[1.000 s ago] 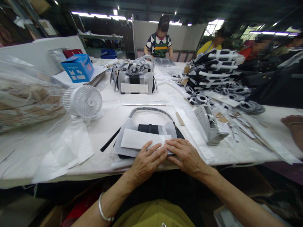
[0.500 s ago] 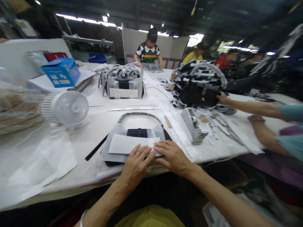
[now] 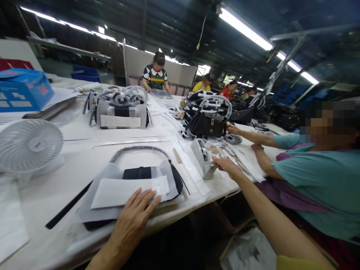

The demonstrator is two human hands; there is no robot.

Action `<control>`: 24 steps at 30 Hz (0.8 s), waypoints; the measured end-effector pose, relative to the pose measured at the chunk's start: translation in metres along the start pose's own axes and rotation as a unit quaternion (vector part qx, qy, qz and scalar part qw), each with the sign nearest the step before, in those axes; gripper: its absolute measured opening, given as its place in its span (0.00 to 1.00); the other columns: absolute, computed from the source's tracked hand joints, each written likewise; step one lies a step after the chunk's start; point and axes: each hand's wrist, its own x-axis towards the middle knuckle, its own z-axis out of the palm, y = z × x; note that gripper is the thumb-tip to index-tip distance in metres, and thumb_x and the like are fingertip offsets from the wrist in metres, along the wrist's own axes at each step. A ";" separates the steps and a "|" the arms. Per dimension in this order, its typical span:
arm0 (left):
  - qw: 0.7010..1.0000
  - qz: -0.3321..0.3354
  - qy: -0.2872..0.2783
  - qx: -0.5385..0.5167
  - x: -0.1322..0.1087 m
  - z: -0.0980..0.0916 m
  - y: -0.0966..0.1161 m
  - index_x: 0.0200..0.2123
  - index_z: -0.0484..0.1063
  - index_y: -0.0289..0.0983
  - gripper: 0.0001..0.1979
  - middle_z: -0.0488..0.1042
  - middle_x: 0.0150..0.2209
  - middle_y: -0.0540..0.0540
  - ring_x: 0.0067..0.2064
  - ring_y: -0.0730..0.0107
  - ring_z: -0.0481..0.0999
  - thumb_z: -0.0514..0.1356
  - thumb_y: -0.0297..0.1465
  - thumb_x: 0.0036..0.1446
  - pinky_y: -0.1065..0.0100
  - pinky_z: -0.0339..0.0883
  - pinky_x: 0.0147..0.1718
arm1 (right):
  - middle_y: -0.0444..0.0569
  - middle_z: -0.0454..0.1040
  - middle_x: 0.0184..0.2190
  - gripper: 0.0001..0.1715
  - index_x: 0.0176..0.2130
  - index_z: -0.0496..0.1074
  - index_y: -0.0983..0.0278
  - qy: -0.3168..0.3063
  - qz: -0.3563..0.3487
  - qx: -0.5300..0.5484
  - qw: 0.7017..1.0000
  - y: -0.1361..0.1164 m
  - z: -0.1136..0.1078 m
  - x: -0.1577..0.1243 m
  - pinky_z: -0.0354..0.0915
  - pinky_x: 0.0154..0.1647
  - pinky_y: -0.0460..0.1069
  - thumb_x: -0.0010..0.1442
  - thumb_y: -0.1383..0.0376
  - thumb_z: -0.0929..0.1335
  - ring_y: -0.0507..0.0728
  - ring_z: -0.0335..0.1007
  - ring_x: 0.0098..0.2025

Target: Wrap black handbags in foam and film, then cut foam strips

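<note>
Left hand [image 3: 132, 219] flat on the wrapped handbag [image 3: 140, 173], right hand [image 3: 228, 167] at the tape dispenser [image 3: 201, 155].
Left palm open, nothing gripped, fingers spread on the paper sheet [image 3: 123, 191] covering the handbag at the table's [image 3: 42, 195] near edge. Right fingertips meet the tape dispenser; grasp unclear.

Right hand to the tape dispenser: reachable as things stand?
Probably yes. The right hand is at the tape dispenser, fingertips at its near side, nothing between them. The co-worker's hands are farther back, out of the path.
</note>
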 end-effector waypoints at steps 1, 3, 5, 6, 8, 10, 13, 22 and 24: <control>1.000 0.000 -0.001 0.002 0.000 0.000 0.000 0.56 0.70 0.43 0.30 0.75 0.54 0.46 0.58 0.64 0.71 0.45 0.15 0.56 0.53 0.54 0.64 | 0.50 0.76 0.21 0.23 0.22 0.75 0.63 -0.019 0.019 0.018 0.999 0.001 0.004 0.002 0.64 0.28 0.50 0.54 0.48 0.66 0.57 0.69 0.26; 1.000 0.006 0.004 0.004 0.000 0.000 -0.001 0.56 0.71 0.42 0.29 0.75 0.53 0.45 0.58 0.64 0.71 0.45 0.16 0.58 0.53 0.55 0.64 | 0.50 0.78 0.24 0.21 0.23 0.75 0.64 -0.038 0.064 0.059 0.995 0.001 0.012 0.004 0.64 0.29 0.50 0.51 0.49 0.67 0.56 0.70 0.27; 1.000 0.011 0.009 0.003 0.000 0.000 -0.001 0.56 0.71 0.42 0.29 0.76 0.53 0.45 0.57 0.64 0.71 0.45 0.16 0.58 0.54 0.56 0.64 | 0.49 0.77 0.25 0.19 0.23 0.74 0.64 -0.037 0.088 0.093 0.991 -0.002 0.018 0.005 0.63 0.30 0.49 0.47 0.51 0.69 0.55 0.69 0.28; 1.000 0.012 0.012 0.002 0.000 0.000 -0.001 0.56 0.71 0.42 0.29 0.76 0.53 0.45 0.57 0.64 0.71 0.45 0.16 0.57 0.54 0.56 0.64 | 0.49 0.77 0.24 0.18 0.23 0.73 0.64 -0.032 0.094 0.109 0.989 -0.003 0.019 0.004 0.63 0.31 0.49 0.45 0.51 0.70 0.55 0.69 0.28; 1.000 0.011 0.019 -0.001 0.001 -0.001 0.000 0.55 0.71 0.41 0.30 0.76 0.53 0.45 0.57 0.65 0.71 0.44 0.15 0.56 0.54 0.56 0.63 | 0.48 0.76 0.23 0.17 0.22 0.72 0.65 -0.018 0.099 0.141 0.985 -0.006 0.021 0.003 0.62 0.32 0.50 0.42 0.52 0.70 0.55 0.68 0.28; 1.000 0.010 0.024 -0.001 0.003 -0.002 0.001 0.55 0.72 0.40 0.30 0.76 0.52 0.44 0.57 0.65 0.71 0.44 0.14 0.56 0.53 0.57 0.63 | 0.49 0.76 0.24 0.17 0.22 0.72 0.64 0.000 0.097 0.171 0.981 -0.009 0.020 -0.001 0.63 0.33 0.50 0.41 0.52 0.70 0.55 0.68 0.27; 1.000 0.012 0.018 0.006 0.006 -0.007 0.002 0.54 0.72 0.40 0.29 0.76 0.52 0.44 0.56 0.64 0.72 0.45 0.15 0.56 0.54 0.58 0.63 | 0.47 0.74 0.23 0.18 0.21 0.70 0.63 0.040 0.084 0.210 0.973 -0.012 0.014 -0.010 0.65 0.35 0.51 0.41 0.51 0.70 0.55 0.68 0.28; 0.999 0.020 -0.050 0.008 0.010 -0.020 0.001 0.56 0.69 0.40 0.27 0.75 0.54 0.44 0.57 0.63 0.72 0.48 0.17 0.57 0.54 0.60 0.61 | 0.43 0.67 0.15 0.17 0.18 0.67 0.61 0.040 0.149 0.211 0.965 0.022 0.022 -0.060 0.62 0.23 0.50 0.36 0.52 0.72 0.52 0.59 0.18; 0.999 0.010 -0.050 -0.002 0.010 -0.021 0.004 0.56 0.70 0.39 0.25 0.75 0.53 0.43 0.56 0.62 0.72 0.49 0.18 0.59 0.53 0.61 0.61 | 0.44 0.66 0.14 0.16 0.16 0.67 0.61 0.019 0.173 0.186 0.967 0.032 0.028 -0.070 0.60 0.21 0.50 0.33 0.53 0.72 0.52 0.58 0.18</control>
